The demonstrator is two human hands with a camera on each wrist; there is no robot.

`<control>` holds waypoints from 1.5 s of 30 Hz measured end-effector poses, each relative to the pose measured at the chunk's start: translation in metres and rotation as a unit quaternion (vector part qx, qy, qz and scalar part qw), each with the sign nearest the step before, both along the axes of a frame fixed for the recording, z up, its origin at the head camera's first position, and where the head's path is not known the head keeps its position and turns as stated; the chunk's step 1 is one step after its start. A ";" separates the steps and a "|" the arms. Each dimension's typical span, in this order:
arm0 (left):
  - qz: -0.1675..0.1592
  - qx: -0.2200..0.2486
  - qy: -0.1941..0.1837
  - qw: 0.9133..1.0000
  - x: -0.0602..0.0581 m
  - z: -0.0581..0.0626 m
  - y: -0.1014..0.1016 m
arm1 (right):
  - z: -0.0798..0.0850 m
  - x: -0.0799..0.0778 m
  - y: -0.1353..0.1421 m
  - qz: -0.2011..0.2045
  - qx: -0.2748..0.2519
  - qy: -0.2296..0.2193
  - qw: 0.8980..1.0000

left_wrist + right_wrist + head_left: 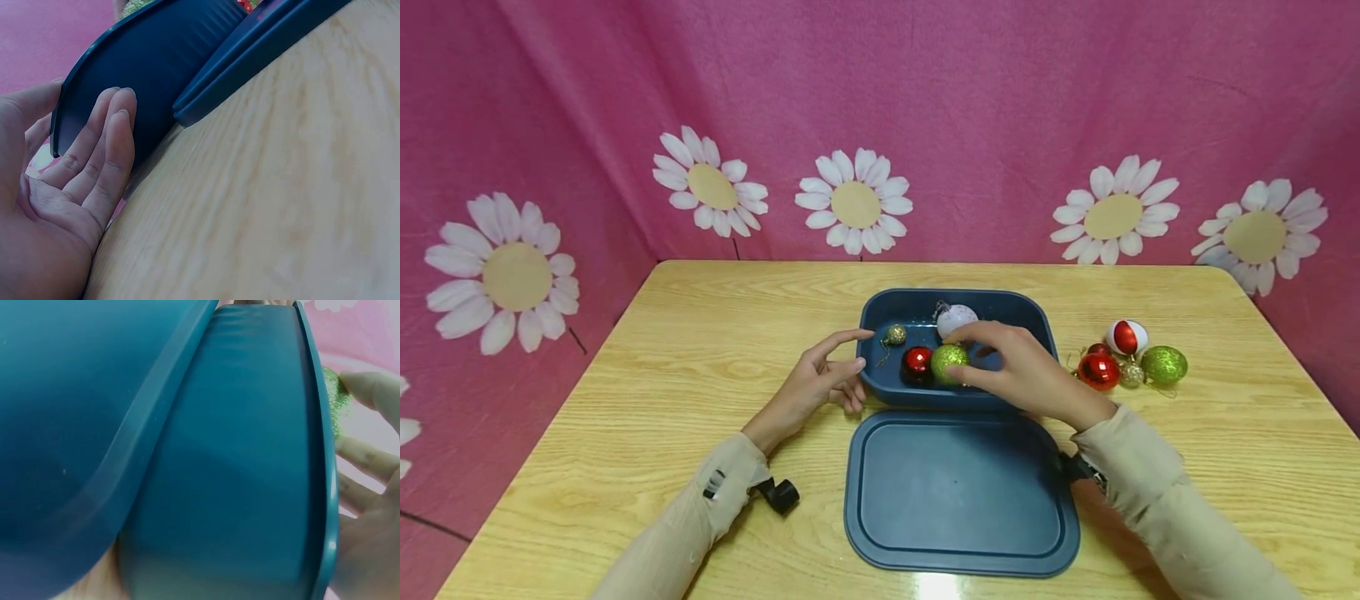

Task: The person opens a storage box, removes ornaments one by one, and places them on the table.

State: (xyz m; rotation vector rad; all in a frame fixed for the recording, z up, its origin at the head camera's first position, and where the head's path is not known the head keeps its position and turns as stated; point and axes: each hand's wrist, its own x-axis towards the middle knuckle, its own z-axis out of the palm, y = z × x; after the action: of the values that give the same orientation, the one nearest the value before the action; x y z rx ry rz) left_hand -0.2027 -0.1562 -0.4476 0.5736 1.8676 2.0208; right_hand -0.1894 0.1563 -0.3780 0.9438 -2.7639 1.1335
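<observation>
Green glitter bauble (947, 366) is hovering over the blue box (925, 398), pinched by the right hand (1022, 367); the left hand (820, 375), loosely spread, is touching the box's end. Placing is seemingly going on; next move is probably needing gentle release.

Red and lime are glinting against dark blue.
The box (910, 398) and lid (958, 492) are showing plain dark blue; the pinched bauble (948, 365) is glittering lime green, the neighbouring bauble (917, 362) is gleaming glossy red, and the speckled bauble (957, 318) is wearing pinkish dots on white. The table (700, 342) is showing yellowish wood grain; the curtain (985, 100) is carrying white, yellow-centred daisies (855, 204) on magenta.
</observation>
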 end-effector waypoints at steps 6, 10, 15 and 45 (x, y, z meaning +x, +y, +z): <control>-0.003 -0.002 0.004 1.000 -0.001 0.000 0.000 | 0.005 0.000 0.004 -0.022 -0.010 0.012 1.000; -0.002 -0.003 0.002 1.000 -0.002 0.000 0.000 | 0.009 0.001 0.006 -0.024 -0.021 0.007 0.999; -0.002 -0.006 0.002 1.000 -0.002 0.000 0.001 | 0.011 0.003 0.010 -0.031 -0.025 0.002 0.999; 0.003 -0.006 0.004 1.000 -0.001 -0.001 0.001 | 0.014 0.037 0.065 -0.084 -0.013 0.097 0.992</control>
State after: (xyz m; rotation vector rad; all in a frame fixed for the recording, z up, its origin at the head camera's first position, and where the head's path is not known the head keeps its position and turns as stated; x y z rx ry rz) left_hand -0.2032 -0.1556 -0.4490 0.5731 1.8861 2.0136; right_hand -0.1521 0.2210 -0.3638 0.7557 -2.6091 0.9930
